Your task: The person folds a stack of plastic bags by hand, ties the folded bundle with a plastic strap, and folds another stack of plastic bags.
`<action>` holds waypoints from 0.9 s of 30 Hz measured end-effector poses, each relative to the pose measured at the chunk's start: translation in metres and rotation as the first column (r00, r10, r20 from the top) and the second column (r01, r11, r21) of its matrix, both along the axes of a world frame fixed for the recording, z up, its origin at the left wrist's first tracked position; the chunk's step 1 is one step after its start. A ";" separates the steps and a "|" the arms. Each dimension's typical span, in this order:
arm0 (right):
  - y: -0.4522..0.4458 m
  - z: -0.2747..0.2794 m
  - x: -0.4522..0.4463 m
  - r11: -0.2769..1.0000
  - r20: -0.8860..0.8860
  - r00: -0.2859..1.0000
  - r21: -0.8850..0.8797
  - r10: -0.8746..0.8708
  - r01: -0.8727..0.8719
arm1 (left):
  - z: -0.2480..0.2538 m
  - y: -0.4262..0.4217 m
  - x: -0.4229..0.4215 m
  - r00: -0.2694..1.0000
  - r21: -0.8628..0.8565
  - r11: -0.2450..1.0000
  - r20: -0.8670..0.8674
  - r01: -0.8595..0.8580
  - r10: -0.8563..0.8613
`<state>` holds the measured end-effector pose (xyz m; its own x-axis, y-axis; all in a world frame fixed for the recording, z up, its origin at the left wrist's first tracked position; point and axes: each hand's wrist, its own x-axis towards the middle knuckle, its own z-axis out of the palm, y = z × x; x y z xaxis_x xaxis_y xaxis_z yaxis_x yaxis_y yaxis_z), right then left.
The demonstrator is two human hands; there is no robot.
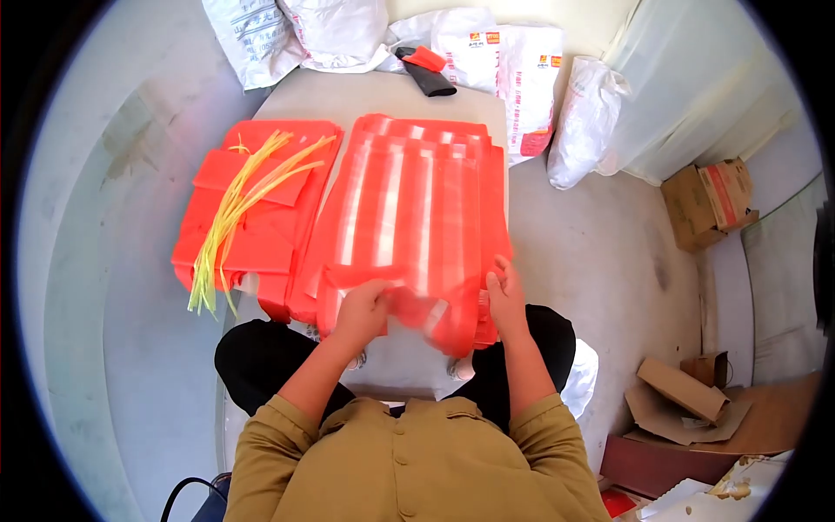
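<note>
Yellow strips (228,213) lie in a loose bundle across the left stack (280,228) of folded red plastic, and I see it resting on a pale worktop (311,94). Just right of it, partly touching, is the striped stack (409,204), red with clear bands, right in front of the seated person. At its near edge, my view has the left hand (359,315) with its grip pinched on the turned-up red plastic; the film beside those fingers is blurred. Beyond the stack's far edge lies a dark tube-like object (431,82) with a red piece on it, near printed white sacks (526,83). Beside the stack's right edge I have the right hand (507,300), fingers bent, its grip narrow; I cannot tell whether any plastic is caught there. Farther right, a cardboard box (687,209) sits by the wall.
</note>
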<state>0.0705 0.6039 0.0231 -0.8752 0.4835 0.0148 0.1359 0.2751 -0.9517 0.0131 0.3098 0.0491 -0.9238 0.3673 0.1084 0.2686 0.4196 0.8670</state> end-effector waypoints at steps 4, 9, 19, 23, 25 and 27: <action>0.005 -0.006 -0.001 0.998 0.071 0.997 0.052 0.033 -0.037 | 0.005 0.001 -0.002 0.995 0.060 0.998 0.097 0.016 -0.022; -0.003 -0.003 -0.012 0.998 0.042 0.998 -0.054 0.047 -0.045 | 0.016 0.000 0.001 0.977 0.081 0.997 0.211 0.007 -0.024; -0.002 0.004 -0.015 0.967 0.093 0.992 -0.248 0.081 -0.056 | -0.001 -0.002 -0.006 0.974 0.098 0.995 0.228 -0.021 -0.002; -0.010 0.020 -0.012 0.973 0.095 0.992 -0.223 0.079 -0.056 | -0.008 -0.002 -0.007 0.962 0.166 0.985 0.274 -0.037 -0.010; -0.009 0.016 -0.017 0.979 0.068 0.996 -0.197 0.060 -0.045 | -0.008 -0.002 -0.008 0.950 0.204 0.978 0.310 -0.039 -0.027; -0.012 0.018 -0.023 0.972 0.054 0.998 -0.236 0.033 -0.019 | -0.001 -0.003 -0.008 0.936 0.239 0.970 0.349 -0.037 -0.051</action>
<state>0.0477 0.5923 0.0413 -0.8836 0.4445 -0.1475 0.1882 0.0485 -0.9809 0.0055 0.3068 0.0482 -0.9158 0.3777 -0.1365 -0.0684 0.1881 0.9798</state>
